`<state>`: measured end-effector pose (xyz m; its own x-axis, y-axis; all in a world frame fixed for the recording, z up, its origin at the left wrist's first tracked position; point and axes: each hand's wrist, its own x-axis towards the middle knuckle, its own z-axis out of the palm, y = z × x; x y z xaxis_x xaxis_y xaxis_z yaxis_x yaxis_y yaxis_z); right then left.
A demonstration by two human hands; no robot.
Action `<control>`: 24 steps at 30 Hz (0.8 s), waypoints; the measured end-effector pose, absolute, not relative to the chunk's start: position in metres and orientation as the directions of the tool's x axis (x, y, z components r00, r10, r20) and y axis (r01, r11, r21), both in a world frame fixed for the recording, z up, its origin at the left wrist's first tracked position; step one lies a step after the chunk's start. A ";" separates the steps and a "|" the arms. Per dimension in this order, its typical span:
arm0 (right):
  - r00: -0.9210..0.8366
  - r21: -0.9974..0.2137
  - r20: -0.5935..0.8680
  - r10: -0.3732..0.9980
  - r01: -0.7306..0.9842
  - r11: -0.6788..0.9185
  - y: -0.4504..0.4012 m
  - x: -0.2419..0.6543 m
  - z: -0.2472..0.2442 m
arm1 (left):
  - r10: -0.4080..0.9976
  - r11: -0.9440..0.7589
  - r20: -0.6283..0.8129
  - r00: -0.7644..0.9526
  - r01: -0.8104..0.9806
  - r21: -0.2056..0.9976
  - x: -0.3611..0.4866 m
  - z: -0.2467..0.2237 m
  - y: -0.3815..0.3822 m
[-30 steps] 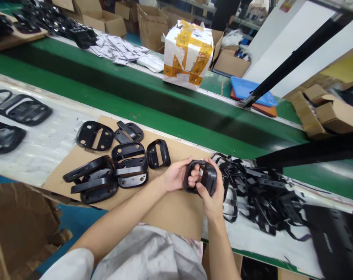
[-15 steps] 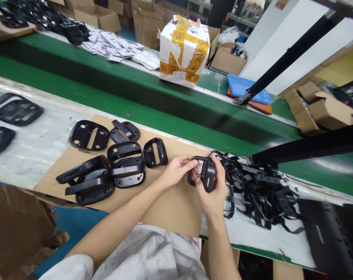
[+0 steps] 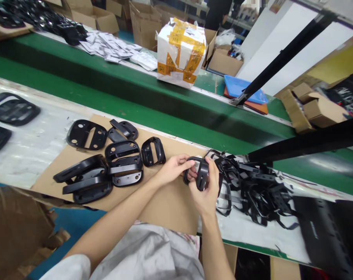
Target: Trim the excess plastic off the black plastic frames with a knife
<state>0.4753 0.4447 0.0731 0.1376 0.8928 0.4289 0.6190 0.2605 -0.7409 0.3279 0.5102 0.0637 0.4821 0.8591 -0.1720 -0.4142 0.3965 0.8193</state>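
From the head view, we hold a black moulded plastic frame (image 3: 202, 175) up between both hands, clear of the cardboard sheet (image 3: 170, 210). Our right grip (image 3: 204, 198) is clenched around it from below, at 6 o'clock to the frame. Our left grip (image 3: 172, 170) comes in from 9 o'clock, its fingers seemingly closed on the rim, though the frame partly hides them. Two hands probably keep the piece steady and turned toward us. At 9 o'clock, more frames (image 3: 123, 163) lie flat and apart on the cardboard, perhaps to stop them snagging, unlike the tangled black heap (image 3: 260, 198) at 3 o'clock on the white surface (image 3: 39, 163).
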 end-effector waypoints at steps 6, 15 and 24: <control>0.067 -0.717 0.443 0.894 0.626 0.308 0.448 0.472 0.072 | 0.914 0.286 -0.110 0.390 -0.429 0.857 0.327 0.061 0.513; 0.116 -0.728 0.456 0.882 0.618 0.295 0.453 0.467 0.066 | 0.906 0.354 -0.172 0.386 -0.471 0.808 0.331 0.059 0.519; 0.108 -0.858 0.375 0.921 0.416 0.301 0.456 0.480 0.069 | 0.772 0.604 -0.202 0.603 -0.597 0.528 0.324 0.066 0.517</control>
